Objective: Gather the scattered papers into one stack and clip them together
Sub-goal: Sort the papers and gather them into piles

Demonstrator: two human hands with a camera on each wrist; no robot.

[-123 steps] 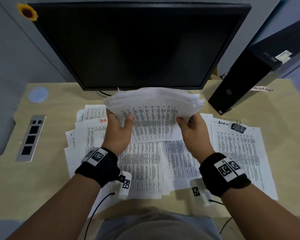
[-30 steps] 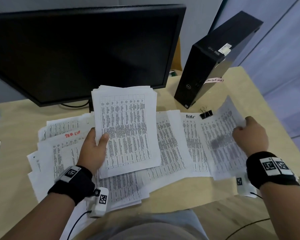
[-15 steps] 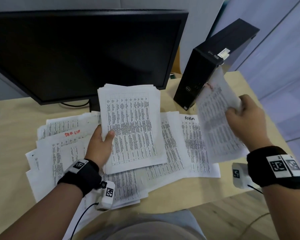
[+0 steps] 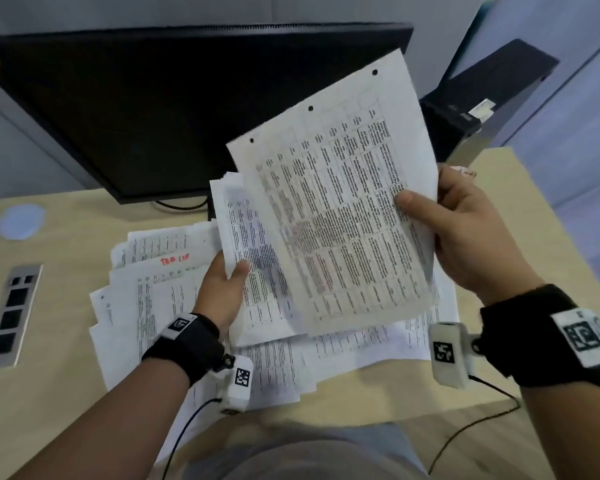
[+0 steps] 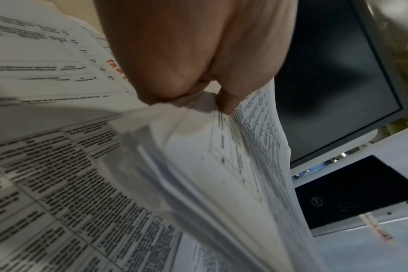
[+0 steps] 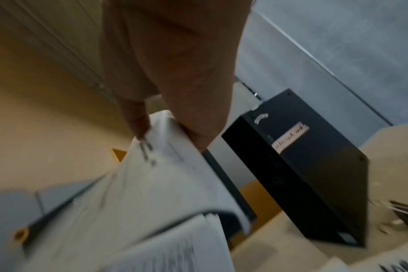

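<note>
Two bare hands hold printed papers above a light wooden desk (image 4: 66, 393). The left hand (image 4: 222, 292) pinches a thick stack of sheets (image 4: 246, 244) at its left edge, thumb on top and fingers beneath; the left wrist view shows that stack (image 5: 198, 165) fanning open below the thumb. The right hand (image 4: 471, 233) grips a single punched sheet (image 4: 340, 209) by its right edge, thumb pressed on the printed face, holding it tilted over the stack so that it covers most of it. More loose papers (image 4: 142, 306) lie spread on the desk under both hands, one bearing red handwriting too blurred to read. A dark monitor (image 4: 174, 109) stands behind, and a black computer case (image 4: 492, 98) sits to its right, partly hidden by the raised sheet. The right wrist view is smeared, showing only fingers on paper and the case (image 6: 314, 184). No clip is visible in any view.
</note>
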